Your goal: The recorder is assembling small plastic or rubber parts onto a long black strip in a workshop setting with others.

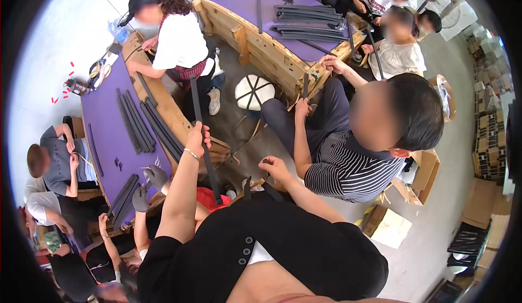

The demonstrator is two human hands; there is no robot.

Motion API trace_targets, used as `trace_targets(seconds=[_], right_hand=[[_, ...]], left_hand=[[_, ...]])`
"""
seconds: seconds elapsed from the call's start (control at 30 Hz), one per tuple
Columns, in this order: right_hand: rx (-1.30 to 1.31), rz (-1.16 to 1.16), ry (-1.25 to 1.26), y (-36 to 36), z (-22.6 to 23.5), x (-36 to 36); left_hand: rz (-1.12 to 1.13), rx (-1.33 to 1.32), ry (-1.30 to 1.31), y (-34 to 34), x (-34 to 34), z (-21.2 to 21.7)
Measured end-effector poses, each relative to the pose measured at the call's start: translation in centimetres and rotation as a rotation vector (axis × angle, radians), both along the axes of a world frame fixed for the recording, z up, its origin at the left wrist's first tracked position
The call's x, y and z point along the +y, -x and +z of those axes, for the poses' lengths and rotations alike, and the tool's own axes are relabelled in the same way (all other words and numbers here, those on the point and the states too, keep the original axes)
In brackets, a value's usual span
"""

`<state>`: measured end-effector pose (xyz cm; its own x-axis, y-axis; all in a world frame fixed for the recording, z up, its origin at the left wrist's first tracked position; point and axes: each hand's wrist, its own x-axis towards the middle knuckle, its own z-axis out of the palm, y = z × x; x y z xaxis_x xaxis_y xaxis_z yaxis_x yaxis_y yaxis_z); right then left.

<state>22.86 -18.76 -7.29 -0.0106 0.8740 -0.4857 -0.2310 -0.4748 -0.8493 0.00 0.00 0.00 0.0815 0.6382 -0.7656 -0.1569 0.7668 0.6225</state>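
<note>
And here's the long black strip (210,173), slanting in front of the person's dark top, its lower end near the cloth. The left hand (197,140) has fingers closed round it about midway! The right hand (276,171) is well apart from it, fingers bent; whether it pinches something small, I can't tell. Over to the left, more black strips (133,122) lie along a purple-topped table (106,107). Just right, a co-worker in a striped shirt (348,164) sits; ahead, a white round seat (254,90) with dark straps.
</note>
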Motion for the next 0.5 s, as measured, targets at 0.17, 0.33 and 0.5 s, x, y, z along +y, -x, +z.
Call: trace_targets(seconds=[0.17,0.33,0.5], right_hand=[[0.001,-0.051,-0.038,-0.1,0.3,0.2],[-0.059,-0.007,-0.04,0.4,-0.1,0.8],[0.011,-0.03,0.011,0.1,0.5,0.5]], left_hand=[[0.045,0.013,-0.005,-1.0,0.4,0.2],[0.061,-0.016,-0.056,-0.2,0.9,0.7],[0.022,-0.028,-0.05,-1.4,0.7,1.6]])
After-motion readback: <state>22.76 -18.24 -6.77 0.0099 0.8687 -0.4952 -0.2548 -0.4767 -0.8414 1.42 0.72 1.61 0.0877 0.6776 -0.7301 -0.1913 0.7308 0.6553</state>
